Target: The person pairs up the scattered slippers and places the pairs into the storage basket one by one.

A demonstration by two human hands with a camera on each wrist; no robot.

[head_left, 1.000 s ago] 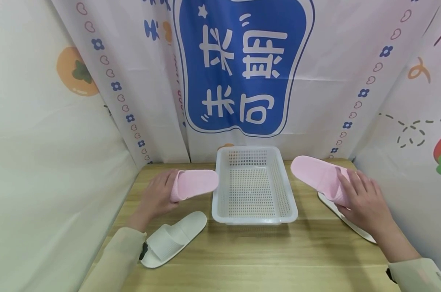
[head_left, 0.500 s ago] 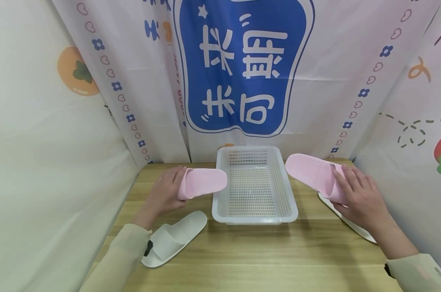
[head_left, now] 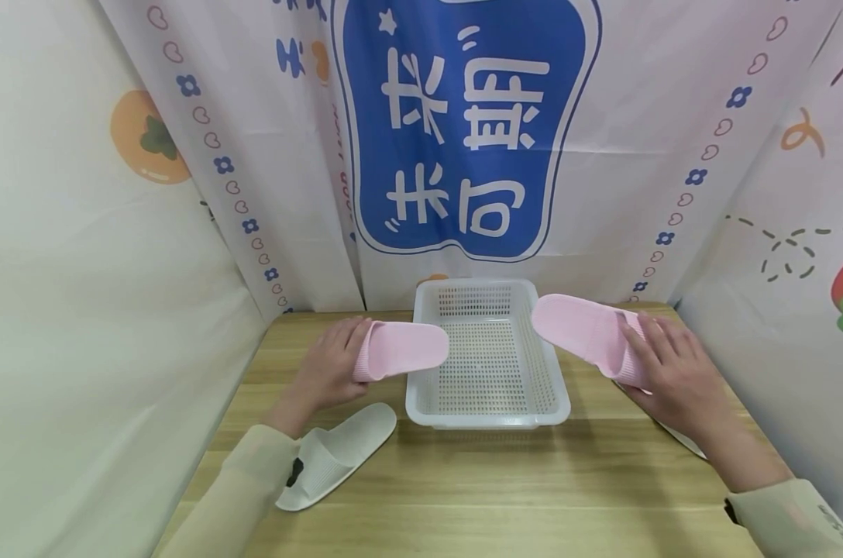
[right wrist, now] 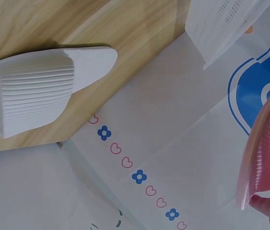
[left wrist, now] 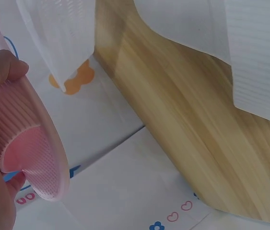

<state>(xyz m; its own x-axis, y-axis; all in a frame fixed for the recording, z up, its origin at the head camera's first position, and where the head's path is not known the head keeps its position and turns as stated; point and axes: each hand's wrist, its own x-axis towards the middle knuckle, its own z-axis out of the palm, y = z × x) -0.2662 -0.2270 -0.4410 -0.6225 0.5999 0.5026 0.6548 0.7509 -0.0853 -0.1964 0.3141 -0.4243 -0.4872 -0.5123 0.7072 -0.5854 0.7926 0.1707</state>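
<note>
My left hand point(head_left: 331, 368) grips a pink slide slipper point(head_left: 411, 346) by its ribbed strap, its toe end overlapping the basket's left rim in the head view. A matching pink slipper point(head_left: 578, 329) is held by my right hand point(head_left: 676, 376), also at the strap, with its far end over the basket's right rim. Between the two slippers stands a white perforated plastic basket point(head_left: 487, 422) with nothing in it. The left wrist view shows fingers curled round the pink slipper point(left wrist: 39, 143); in the right wrist view, the other pink slipper point(right wrist: 254, 163) is pinched at the edge.
A white slipper point(head_left: 345, 453) lies on the wooden table point(head_left: 477, 496) below my left forearm. Another white slipper point(right wrist: 39, 91) lies at the right, mostly hidden under my right hand in the head view. Printed cloth point(head_left: 603, 201) walls the back and both sides.
Both hands have moved inward with their pink slippers, the left one rightward and the right one leftward, so the slippers now overlap the basket's rims. The basket has stayed put.
</note>
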